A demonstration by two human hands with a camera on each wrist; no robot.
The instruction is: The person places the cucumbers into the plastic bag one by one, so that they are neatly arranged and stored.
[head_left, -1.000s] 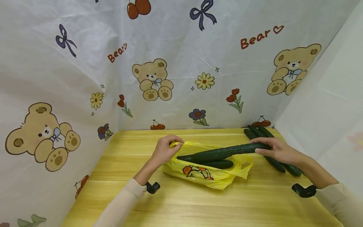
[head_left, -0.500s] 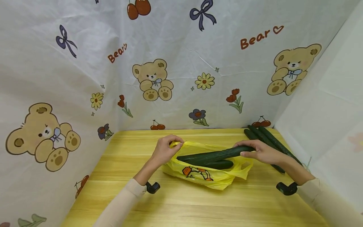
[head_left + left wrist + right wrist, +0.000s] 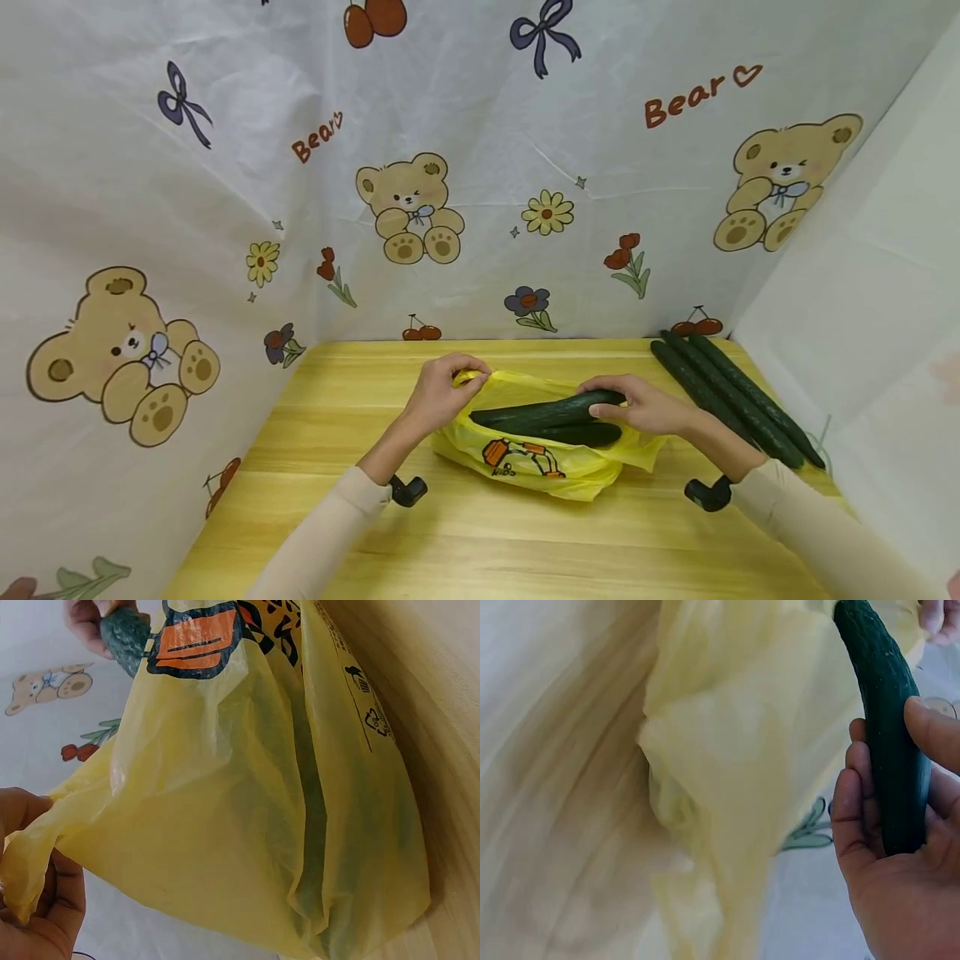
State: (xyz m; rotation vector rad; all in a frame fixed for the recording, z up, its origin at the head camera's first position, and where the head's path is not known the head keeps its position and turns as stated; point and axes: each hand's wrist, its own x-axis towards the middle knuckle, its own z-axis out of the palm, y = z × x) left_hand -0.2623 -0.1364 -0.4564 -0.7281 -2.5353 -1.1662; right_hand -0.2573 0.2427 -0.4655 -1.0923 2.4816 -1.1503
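Observation:
A yellow plastic bag (image 3: 517, 468) lies on its side on the table, its mouth spread. My left hand (image 3: 441, 398) pinches the bag's rim at the left; in the left wrist view the bunched plastic sits between thumb and fingers. Curled round one end of a dark green cucumber (image 3: 543, 414), my right hand (image 3: 647, 406) is over the bag's right part. That cucumber's far end is inside the bag mouth. Below it, another cucumber (image 3: 588, 434) shows in the bag. The right wrist view shows the held cucumber (image 3: 892, 742) between thumb and fingers, near the palm.
Three cucumbers (image 3: 731, 398) lie side by side at the table's back right, beyond the right forearm. The wooden table (image 3: 480, 550) meets a printed cloth wall (image 3: 480, 292) behind and a white wall (image 3: 862, 333) at right.
My right hand has moved left, pushing the cucumber further along into the bag and bringing it lower. My left hand keeps its pinch on the rim. The head view has shifted slightly.

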